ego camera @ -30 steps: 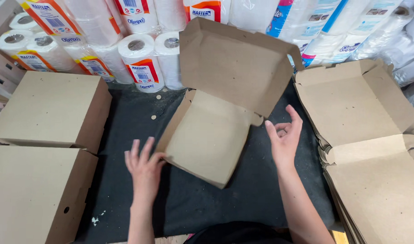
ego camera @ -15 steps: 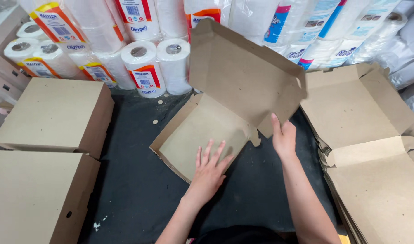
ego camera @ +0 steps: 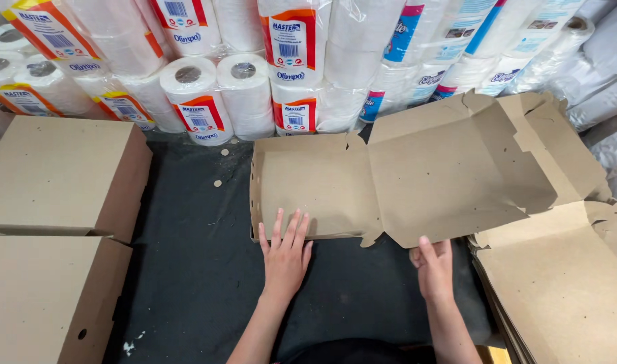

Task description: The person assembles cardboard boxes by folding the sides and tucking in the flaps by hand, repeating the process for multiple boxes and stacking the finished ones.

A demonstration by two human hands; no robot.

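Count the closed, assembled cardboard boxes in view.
2, both at the left: one closed box at mid-left, another closed box nearer the camera below it. More may lie outside the frame.

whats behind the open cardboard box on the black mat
Wrapped packs of white paper rolls are stacked right behind the open cardboard box. Its raised back edge hides their bottoms.

An unfolded cardboard box (ego camera: pixel 403 178) lies open on the dark surface (ego camera: pixel 194 269). The left hand (ego camera: pixel 285 255) rests flat with fingertips on the box's near edge; the right hand (ego camera: pixel 433 268) touches the lid's near edge. Closed boxes (ego camera: pixel 59 175) stand at left, flat cardboard (ego camera: pixel 564 283) at right, and paper rolls (ego camera: pixel 214 101) behind
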